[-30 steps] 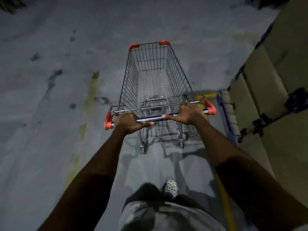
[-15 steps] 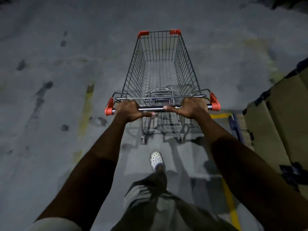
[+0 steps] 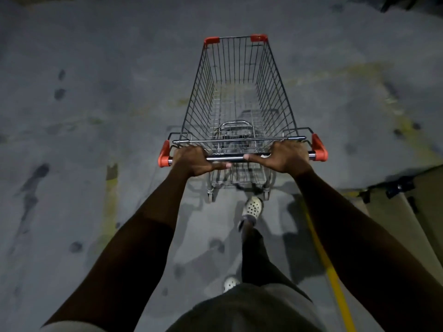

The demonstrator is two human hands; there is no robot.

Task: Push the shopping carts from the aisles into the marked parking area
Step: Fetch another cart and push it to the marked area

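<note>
Concrete floor (image 3: 72, 116) fills the frame, stained, with a faded yellow stripe (image 3: 109, 207) at lower left and a brighter yellow line (image 3: 335, 288) at lower right. Your shopping cart (image 3: 199, 97) stands at centre frame, nose toward the top edge, basket empty. Expect it to be light and stiff: wire all round, nothing aboard, so it should roll easily and may veer on its castors. Take it by the steel handle bar (image 3: 236, 158) at the near end. Your left hand (image 3: 194, 160) and right hand (image 3: 285, 156) both wrap that bar, set wide, each just inside one of the orange end caps (image 3: 318, 149).
</note>
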